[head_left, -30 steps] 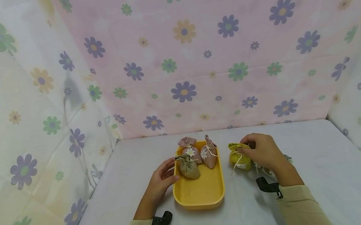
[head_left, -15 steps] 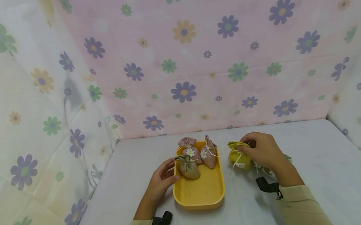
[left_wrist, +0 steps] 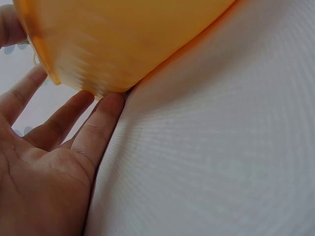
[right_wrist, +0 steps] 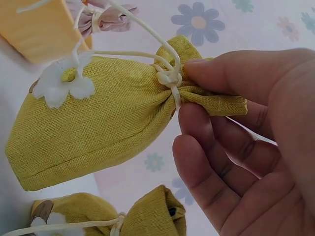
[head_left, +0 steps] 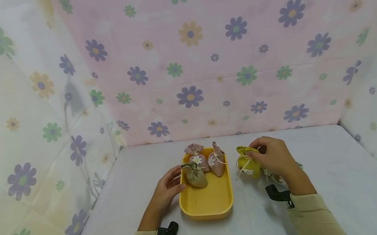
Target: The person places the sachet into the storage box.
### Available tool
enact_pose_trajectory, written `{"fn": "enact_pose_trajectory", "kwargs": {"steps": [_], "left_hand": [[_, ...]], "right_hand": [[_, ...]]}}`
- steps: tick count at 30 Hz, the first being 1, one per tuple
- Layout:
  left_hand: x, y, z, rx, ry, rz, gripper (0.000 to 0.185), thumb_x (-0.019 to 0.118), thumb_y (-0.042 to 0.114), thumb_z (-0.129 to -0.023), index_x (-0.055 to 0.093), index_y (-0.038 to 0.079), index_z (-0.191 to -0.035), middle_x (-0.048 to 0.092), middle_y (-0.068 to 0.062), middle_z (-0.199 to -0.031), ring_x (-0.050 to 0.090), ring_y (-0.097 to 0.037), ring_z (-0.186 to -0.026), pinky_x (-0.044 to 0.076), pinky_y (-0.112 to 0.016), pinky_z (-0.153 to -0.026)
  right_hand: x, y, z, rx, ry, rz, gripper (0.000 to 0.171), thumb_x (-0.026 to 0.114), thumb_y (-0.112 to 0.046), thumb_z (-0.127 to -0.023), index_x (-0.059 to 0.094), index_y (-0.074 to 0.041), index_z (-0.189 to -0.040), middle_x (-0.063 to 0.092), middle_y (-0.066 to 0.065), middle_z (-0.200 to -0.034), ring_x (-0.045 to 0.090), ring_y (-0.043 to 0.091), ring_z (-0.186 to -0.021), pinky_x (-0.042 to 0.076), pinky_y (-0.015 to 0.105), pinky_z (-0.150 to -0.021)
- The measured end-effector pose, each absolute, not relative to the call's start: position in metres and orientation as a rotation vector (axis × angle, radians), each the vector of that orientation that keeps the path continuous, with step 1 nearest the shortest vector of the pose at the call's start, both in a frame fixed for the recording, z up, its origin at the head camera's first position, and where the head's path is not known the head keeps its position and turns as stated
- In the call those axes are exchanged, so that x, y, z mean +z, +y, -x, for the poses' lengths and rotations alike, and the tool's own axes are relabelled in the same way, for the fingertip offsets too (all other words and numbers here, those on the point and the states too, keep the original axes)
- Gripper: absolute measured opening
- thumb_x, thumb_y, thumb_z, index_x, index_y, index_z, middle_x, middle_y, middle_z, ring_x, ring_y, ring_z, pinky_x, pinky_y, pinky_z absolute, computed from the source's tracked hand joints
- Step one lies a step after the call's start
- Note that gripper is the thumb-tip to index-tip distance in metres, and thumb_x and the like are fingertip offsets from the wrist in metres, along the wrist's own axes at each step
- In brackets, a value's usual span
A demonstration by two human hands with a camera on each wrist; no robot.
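Note:
My right hand (head_left: 273, 156) pinches a yellow drawstring pouch (head_left: 249, 166) by its gathered neck, right of the tray. In the right wrist view, thumb and fingertips grip the yellow pouch (right_wrist: 98, 118) just by its cream cord knot, and a white felt flower (right_wrist: 66, 81) decorates it. A second mustard pouch (right_wrist: 83, 211) shows below it. My left hand (head_left: 165, 191) rests against the left side of a yellow tray (head_left: 207, 213), its fingers extended and touching the wall (left_wrist: 123, 44). Inside the tray are an olive pouch (head_left: 196, 177) and two pink pouches (head_left: 199, 163) (head_left: 217, 163).
Partly hidden under my right hand lies a green-and-white patterned pouch (head_left: 278, 179). A white cloth covers the table (head_left: 340, 177). Flower-printed curtains (head_left: 209, 60) enclose the back and both sides.
My right hand has risen slightly with the yellow pouch. The left hand and the tray stay in place; the head view has shifted a little.

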State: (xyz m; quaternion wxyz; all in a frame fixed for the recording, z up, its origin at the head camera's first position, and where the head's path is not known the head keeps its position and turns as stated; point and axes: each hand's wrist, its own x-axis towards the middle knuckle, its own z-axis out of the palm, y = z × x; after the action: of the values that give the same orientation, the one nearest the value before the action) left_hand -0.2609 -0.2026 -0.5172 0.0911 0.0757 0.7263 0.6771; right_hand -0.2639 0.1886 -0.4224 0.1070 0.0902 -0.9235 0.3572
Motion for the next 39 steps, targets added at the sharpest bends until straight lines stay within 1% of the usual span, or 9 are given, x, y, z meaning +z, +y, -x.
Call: {"fn": "enact_pose_trajectory", "kwargs": {"steps": [4, 8, 15, 23, 30, 37, 39], "left_hand": [[-0.517, -0.203, 0.261, 2.016, 2.159, -0.241, 0.069, 0.077, 0.011, -0.088, 0.051, 0.026, -0.15, 0.051, -0.003, -0.156, 0.051, -0.029, -0.143, 0.051, -0.035, -0.11], [-0.517, -0.203, 0.262, 2.013, 2.158, -0.236, 0.067, 0.078, 0.011, -0.088, 0.054, 0.029, -0.147, 0.053, 0.0, -0.154, 0.052, -0.027, -0.142, 0.051, -0.035, -0.11], [-0.517, -0.203, 0.262, 2.014, 2.157, -0.222, 0.068, 0.078, 0.011, -0.087, 0.053, 0.029, -0.148, 0.053, 0.0, -0.154, 0.052, -0.027, -0.142, 0.05, -0.038, -0.111], [-0.519, -0.203, 0.263, 2.012, 2.152, -0.203, 0.069, 0.078, 0.012, -0.087, 0.052, 0.029, -0.149, 0.051, 0.0, -0.155, 0.051, -0.027, -0.143, 0.049, -0.039, -0.112], [-0.518, -0.203, 0.263, 2.006, 2.154, -0.207, 0.07, 0.078, 0.012, -0.087, 0.052, 0.029, -0.149, 0.052, 0.001, -0.155, 0.051, -0.027, -0.143, 0.049, -0.039, -0.112], [-0.518, -0.202, 0.262, 2.008, 2.164, -0.205, 0.07, 0.078, 0.012, -0.086, 0.053, 0.029, -0.148, 0.051, 0.0, -0.155, 0.051, -0.027, -0.143, 0.05, -0.04, -0.112], [-0.517, -0.202, 0.262, 2.008, 2.166, -0.207, 0.07, 0.078, 0.012, -0.086, 0.053, 0.029, -0.148, 0.052, 0.0, -0.155, 0.051, -0.027, -0.143, 0.05, -0.04, -0.112]], "right_hand": [[-0.42, 0.187, 0.263, 1.068, -2.695, -0.268, 0.021, 0.079, -0.032, -0.091, 0.077, -0.017, -0.105, 0.072, 0.002, -0.095, 0.06, 0.02, -0.081, 0.052, 0.031, -0.067], [-0.417, 0.185, 0.261, 1.093, -2.686, -0.248, 0.021, 0.079, -0.032, -0.091, 0.076, -0.017, -0.104, 0.072, 0.003, -0.096, 0.062, 0.022, -0.082, 0.053, 0.031, -0.067], [-0.41, 0.179, 0.257, 1.115, -2.673, -0.243, 0.021, 0.079, -0.033, -0.091, 0.076, -0.017, -0.104, 0.073, 0.002, -0.097, 0.062, 0.019, -0.08, 0.054, 0.03, -0.068], [-0.404, 0.172, 0.251, 1.142, -2.616, -0.287, 0.02, 0.08, -0.032, -0.091, 0.076, -0.016, -0.101, 0.073, 0.001, -0.094, 0.062, 0.018, -0.076, 0.054, 0.029, -0.064], [-0.403, 0.167, 0.25, 1.172, -2.576, -0.285, 0.022, 0.08, -0.036, -0.091, 0.076, -0.017, -0.102, 0.073, 0.0, -0.094, 0.063, 0.018, -0.076, 0.055, 0.028, -0.063], [-0.4, 0.159, 0.247, 1.24, -2.569, -0.253, 0.026, 0.078, -0.038, -0.092, 0.075, -0.015, -0.104, 0.073, 0.002, -0.096, 0.065, 0.018, -0.078, 0.058, 0.028, -0.066], [-0.4, 0.157, 0.246, 1.252, -2.561, -0.253, 0.025, 0.078, -0.037, -0.093, 0.075, -0.015, -0.104, 0.073, 0.003, -0.096, 0.066, 0.018, -0.078, 0.058, 0.029, -0.067]]}}
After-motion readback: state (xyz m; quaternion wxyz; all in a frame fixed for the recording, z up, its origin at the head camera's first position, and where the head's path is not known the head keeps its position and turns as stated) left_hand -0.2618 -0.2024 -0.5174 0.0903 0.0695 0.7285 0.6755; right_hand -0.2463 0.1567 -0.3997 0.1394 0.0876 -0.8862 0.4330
